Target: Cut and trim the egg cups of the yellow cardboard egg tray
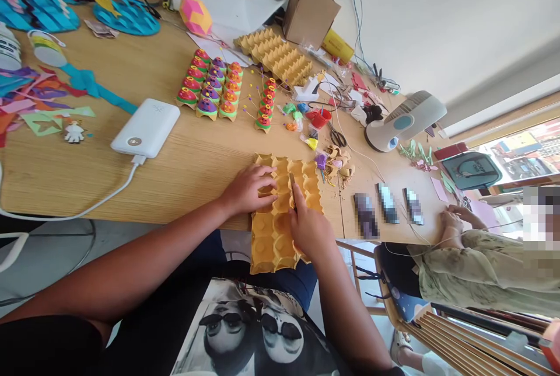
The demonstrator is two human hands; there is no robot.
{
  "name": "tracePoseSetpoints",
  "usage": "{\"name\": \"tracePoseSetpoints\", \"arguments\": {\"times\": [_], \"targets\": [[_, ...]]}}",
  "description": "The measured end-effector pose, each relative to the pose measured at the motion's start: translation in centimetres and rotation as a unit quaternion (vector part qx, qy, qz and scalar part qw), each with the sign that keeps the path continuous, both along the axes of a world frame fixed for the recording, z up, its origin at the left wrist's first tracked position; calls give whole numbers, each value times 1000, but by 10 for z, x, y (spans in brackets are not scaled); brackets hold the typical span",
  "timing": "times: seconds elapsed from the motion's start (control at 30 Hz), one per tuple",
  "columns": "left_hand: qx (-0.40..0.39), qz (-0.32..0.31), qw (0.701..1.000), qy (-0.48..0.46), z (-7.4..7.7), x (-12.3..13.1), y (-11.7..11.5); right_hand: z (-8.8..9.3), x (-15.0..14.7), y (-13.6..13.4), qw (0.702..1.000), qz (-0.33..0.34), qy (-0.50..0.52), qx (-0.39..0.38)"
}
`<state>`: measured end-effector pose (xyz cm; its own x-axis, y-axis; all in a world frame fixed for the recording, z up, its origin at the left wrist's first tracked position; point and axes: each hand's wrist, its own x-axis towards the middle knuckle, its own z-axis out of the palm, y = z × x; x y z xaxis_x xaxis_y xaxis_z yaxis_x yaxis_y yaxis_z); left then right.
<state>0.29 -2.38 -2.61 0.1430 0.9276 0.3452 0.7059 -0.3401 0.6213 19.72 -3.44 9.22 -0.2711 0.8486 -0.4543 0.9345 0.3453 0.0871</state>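
Observation:
A yellow cardboard egg tray (pixel 263 244) lies in front of me, its near end jutting past the table edge towards my lap. Over its left side my left hand (pixel 247 192) rests with fingers stretched and apart, pressing on the cups. My right hand (pixel 312 230) is closed round a slim knife (pixel 293 182), index finger laid along it, the blade pointing away from me against the tray's middle. Most of the knife's handle is hidden in my fist. Beyond the tray stand painted egg-carton pieces (pixel 210 87) in red, purple and orange with green bases, and a separate red strip (pixel 265 106).
Another egg tray (pixel 277 58) lies farther back. Black scissors (pixel 338 136), torn carton scraps (pixel 339 164) and a white fan (pixel 405 122) are to the right. A power bank (pixel 149 125) with a cable lies left. Another person's hands (pixel 452 221) rest at the table's right.

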Motion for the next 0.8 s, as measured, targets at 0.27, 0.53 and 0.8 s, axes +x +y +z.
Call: {"name": "tracePoseSetpoints", "arguments": {"times": [0.27,0.53,0.8], "targets": [[-5,6,1000,6,0,0,-1,14,-15,8,1000,9,-24,-1],[2,4,1000,0,2,1,-2,12,-23,19,1000,18,-18,5],[7,4,1000,-4,1,2,-2,16,-15,15,1000,17,-20,3]]}}
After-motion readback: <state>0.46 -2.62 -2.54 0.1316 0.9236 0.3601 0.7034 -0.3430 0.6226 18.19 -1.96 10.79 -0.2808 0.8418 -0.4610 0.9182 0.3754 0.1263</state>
